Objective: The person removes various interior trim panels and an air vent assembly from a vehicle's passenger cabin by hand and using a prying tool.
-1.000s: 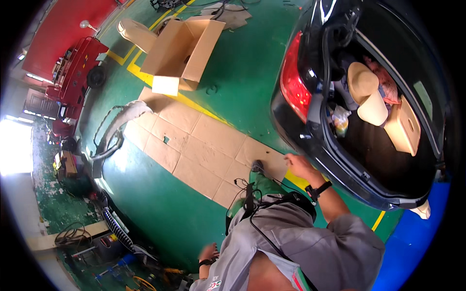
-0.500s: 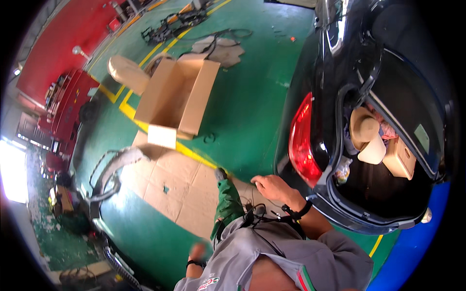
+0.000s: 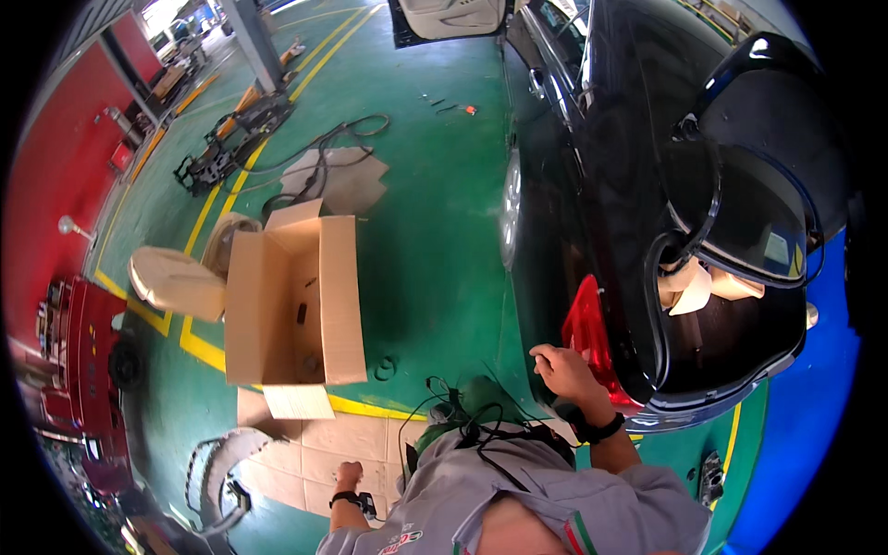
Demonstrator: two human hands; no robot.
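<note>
The right hand (image 3: 562, 372), fingers curled, hung near the glossy red tail light (image 3: 586, 322) of the shiny black car (image 3: 629, 176) (good care meant keeping the black wristband (image 3: 603, 430) off its paint); the left hand (image 3: 349, 475) hung over the flat brown cardboard sheet (image 3: 370, 442). Whether either hand held anything, I could not tell.

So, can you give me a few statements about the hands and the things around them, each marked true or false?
1. The right hand is nearer the car than the left hand is. True.
2. The car's trunk is shut. False: it stands open.
3. The cardboard box is open. True.
4. The tail light is blue. False: it is red.
5. Flattened cardboard lies on the green floor. True.
</note>
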